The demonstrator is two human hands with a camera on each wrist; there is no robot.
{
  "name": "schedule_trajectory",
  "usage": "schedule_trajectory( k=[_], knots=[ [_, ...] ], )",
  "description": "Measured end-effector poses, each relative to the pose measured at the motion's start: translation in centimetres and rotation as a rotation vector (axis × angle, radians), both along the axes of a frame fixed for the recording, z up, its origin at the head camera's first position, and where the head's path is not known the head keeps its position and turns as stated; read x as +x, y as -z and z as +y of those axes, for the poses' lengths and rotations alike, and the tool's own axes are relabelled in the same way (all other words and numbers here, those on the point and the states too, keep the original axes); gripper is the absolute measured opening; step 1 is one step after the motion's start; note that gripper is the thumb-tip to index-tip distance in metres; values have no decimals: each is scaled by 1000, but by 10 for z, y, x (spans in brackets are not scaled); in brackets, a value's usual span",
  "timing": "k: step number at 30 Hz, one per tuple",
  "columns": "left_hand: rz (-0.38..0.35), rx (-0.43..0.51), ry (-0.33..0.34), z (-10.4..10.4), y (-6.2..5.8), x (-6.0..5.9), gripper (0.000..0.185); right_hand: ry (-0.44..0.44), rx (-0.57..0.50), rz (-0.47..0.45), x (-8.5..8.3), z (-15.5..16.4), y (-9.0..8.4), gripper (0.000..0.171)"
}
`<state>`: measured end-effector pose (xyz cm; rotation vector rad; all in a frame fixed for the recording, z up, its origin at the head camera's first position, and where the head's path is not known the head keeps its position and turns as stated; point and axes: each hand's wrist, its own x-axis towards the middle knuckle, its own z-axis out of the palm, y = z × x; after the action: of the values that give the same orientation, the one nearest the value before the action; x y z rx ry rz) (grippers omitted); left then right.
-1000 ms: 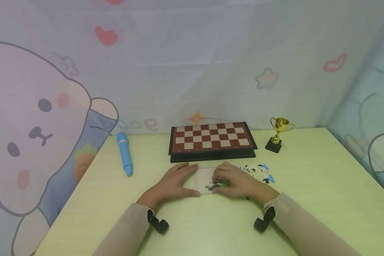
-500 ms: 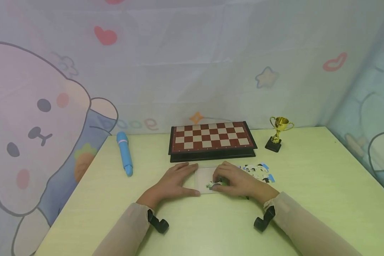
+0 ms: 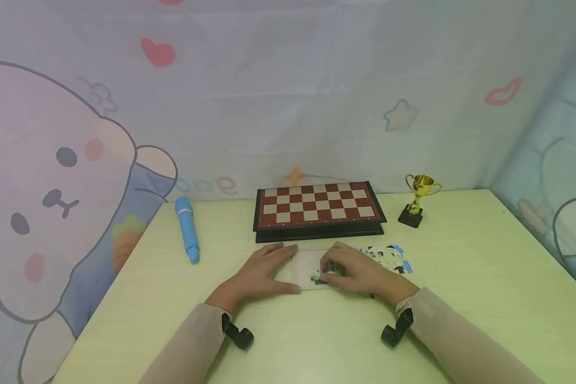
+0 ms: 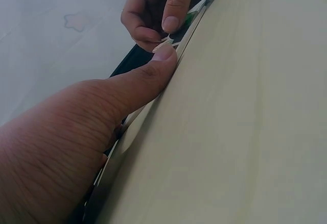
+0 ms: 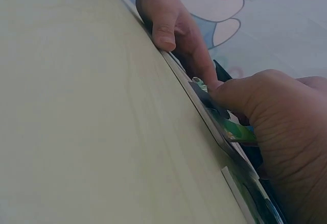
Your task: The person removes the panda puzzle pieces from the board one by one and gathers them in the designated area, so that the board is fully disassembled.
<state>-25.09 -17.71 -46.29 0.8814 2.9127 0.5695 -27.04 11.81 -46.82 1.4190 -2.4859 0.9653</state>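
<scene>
A white puzzle tray lies on the table in front of the chessboard. My left hand lies flat beside its left edge, thumb pressed along the near rim. My right hand rests on the tray's right part and pinches a small green and black puzzle piece at the tray's near edge. In the right wrist view the piece sits under my thumb tip on the tray rim. The left wrist view shows my right fingers pinching it.
Several loose puzzle pieces lie just right of my right hand. A folded chessboard stands behind the tray, a small gold trophy to its right, and a blue marker to its left. The pale green table meets a printed curtain behind.
My right hand has edged slightly left with the piece along the tray's near edge. The left hand has stayed in place.
</scene>
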Motion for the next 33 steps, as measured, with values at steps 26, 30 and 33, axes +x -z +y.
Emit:
schedule_trajectory(
  k=[26, 30, 33],
  knots=[
    [12, 3, 8, 0, 1, 0, 99, -75, -26, 44, -4, 1, 4, 13],
    [10, 2, 10, 0, 0, 0, 99, -73, -21, 74, -6, 1, 6, 10],
    [8, 3, 10, 0, -2, 0, 99, -72, -43, 130, -8, 1, 7, 10]
  ],
)
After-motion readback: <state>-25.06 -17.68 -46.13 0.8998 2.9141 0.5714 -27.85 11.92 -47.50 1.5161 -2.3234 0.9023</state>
